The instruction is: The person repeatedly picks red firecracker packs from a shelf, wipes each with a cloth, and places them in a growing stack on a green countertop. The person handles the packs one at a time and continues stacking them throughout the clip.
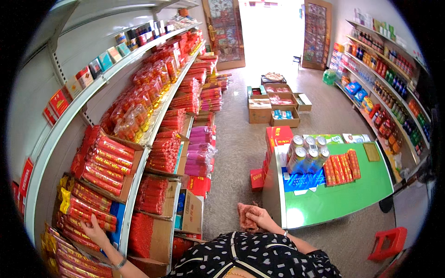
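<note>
My left hand (95, 232) is at the lower left shelf, its thumb and fingers on the near edge of a red-and-gold wrapped packet (91, 212) with a yellow end. Whether the fingers grip it is not plain. The packet lies over similar red wrapped packets (78, 231) in the shelf's boxes. A folded pinkish-red cloth (247, 218) is bunched in my right hand (256, 216), above the floor and just left of the green-topped counter (342, 199).
On the counter stand shrink-wrapped cans (307, 154) beside red packets (342, 168). Bundles of red sticks (163, 153) fill the lower left shelf. Open cardboard boxes (260, 111) sit on the floor ahead. A red plastic stool (387, 243) is at right; bottle shelves (389, 90) line the right wall.
</note>
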Demonstrator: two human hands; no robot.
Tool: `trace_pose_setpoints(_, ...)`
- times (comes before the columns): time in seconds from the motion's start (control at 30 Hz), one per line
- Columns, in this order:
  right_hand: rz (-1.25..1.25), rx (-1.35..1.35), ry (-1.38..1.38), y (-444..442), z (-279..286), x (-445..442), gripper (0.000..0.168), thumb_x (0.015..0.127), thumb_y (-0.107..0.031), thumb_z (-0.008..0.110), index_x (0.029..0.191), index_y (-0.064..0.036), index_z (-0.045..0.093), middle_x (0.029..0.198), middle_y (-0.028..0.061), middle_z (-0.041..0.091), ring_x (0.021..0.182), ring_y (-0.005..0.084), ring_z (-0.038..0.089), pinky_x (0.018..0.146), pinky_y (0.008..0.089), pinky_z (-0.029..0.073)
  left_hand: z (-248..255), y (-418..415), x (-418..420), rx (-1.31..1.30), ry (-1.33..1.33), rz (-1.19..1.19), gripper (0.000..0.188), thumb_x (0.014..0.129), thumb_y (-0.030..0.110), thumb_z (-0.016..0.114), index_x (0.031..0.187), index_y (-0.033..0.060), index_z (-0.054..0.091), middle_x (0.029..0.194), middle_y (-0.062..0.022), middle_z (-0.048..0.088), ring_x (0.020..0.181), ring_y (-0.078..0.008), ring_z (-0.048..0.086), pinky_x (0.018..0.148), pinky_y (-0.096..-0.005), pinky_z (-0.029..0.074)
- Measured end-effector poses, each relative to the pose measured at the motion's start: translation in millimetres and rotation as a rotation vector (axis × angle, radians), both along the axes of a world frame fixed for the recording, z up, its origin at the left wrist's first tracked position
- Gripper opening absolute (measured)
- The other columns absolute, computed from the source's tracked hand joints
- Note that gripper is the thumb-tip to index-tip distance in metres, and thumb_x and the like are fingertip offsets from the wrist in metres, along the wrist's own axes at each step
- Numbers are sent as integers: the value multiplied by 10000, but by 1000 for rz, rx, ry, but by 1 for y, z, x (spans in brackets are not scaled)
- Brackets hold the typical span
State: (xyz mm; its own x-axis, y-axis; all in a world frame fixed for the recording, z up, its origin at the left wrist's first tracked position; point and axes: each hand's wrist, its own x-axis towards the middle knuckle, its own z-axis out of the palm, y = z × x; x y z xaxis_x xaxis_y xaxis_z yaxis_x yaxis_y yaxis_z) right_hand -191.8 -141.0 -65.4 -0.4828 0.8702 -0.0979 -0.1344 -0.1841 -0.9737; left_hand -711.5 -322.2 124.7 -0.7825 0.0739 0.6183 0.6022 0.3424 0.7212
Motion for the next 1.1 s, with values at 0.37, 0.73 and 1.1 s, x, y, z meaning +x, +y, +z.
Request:
trace_pose_setpoints(0.37,-199,1103,-119,26,143,-31,382,753,-122,659,1122,-70,573,1111,149,537,974,295,553,789,374,469,-18,143,247,405,-999,-1329,482,872,249,564,1262,62,351,1009,-192,587,751,-253,639,599,-368,567)
trace_pose_setpoints(0.73,-548,1022,-571,90,130,116,346,745,-147,639,1074,-60,575,1027,176,540,899,342,576,726,371,492,-73,202,464,-213,-1475,-1896,594,931,539,246,1181,34,435,993,-120,582,839,-218,615,711,-349,536)
trace_pose_setpoints(1.1,-739,1225,-620,64,107,267,163,697,-144,651,817,-55,586,839,115,572,746,293,584,618,381,492,-77,251,629,-311,-1558,-1953,606,885,565,401,1238,73,385,979,-100,580,805,-211,633,656,-331,556)
